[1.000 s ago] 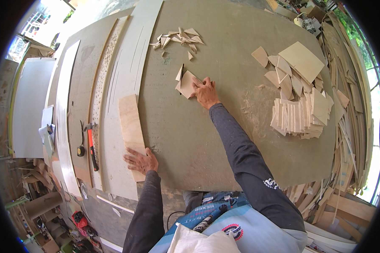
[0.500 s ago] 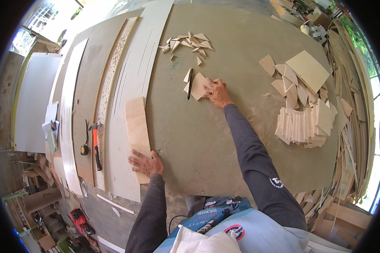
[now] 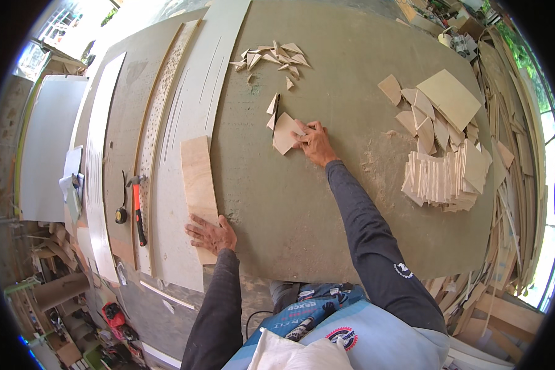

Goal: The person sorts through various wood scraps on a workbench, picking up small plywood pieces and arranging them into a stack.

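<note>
My right hand grips the edge of a small, thin plywood piece on the table, fingertips on top. The piece partly covers a slim black pen or pencil; which of the two I cannot tell. Small pale wood offcuts lie just beside it. My left hand rests flat, fingers spread, on the near end of a long plywood strip. That strip lies on a grey-white board along the left part of the table.
A heap of wood scraps lies at the far side. To the right are a fanned stack of cut pieces and a square plywood sheet. A hammer and tape measure lie left, on the brown table.
My right hand has drawn the plywood piece slightly nearer, and it now overlaps the lower part of the black stick. My left hand stays on the strip.
</note>
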A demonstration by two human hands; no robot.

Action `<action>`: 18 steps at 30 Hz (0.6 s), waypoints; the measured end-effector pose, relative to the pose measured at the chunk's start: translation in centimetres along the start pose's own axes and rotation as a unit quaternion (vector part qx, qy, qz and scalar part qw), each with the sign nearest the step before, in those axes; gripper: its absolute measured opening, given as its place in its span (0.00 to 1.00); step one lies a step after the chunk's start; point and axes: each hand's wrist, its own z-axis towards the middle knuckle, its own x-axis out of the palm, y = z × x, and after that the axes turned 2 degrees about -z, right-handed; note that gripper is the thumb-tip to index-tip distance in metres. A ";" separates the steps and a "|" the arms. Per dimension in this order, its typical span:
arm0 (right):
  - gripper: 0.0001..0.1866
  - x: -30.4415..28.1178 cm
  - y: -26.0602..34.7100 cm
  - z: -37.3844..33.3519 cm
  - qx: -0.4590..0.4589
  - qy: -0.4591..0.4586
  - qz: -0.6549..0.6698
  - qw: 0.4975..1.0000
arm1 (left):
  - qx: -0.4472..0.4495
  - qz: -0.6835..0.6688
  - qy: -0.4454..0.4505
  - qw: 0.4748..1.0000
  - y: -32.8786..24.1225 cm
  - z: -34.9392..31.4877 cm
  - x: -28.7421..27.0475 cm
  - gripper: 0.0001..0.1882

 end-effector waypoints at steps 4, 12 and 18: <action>0.19 -0.1 -0.7 0.5 -0.008 -0.001 0.017 1.000 | 0.004 -0.008 -0.001 1.000 0.1 0.1 0.4 0.55; 0.20 -0.5 -0.7 0.9 -0.018 0.002 0.019 1.000 | 0.002 0.007 0.005 1.000 0.1 0.1 0.3 0.55; 0.21 0.1 -0.5 0.5 -0.016 -0.022 0.012 1.000 | 0.012 0.018 -0.024 0.999 0.0 -0.1 0.6 0.52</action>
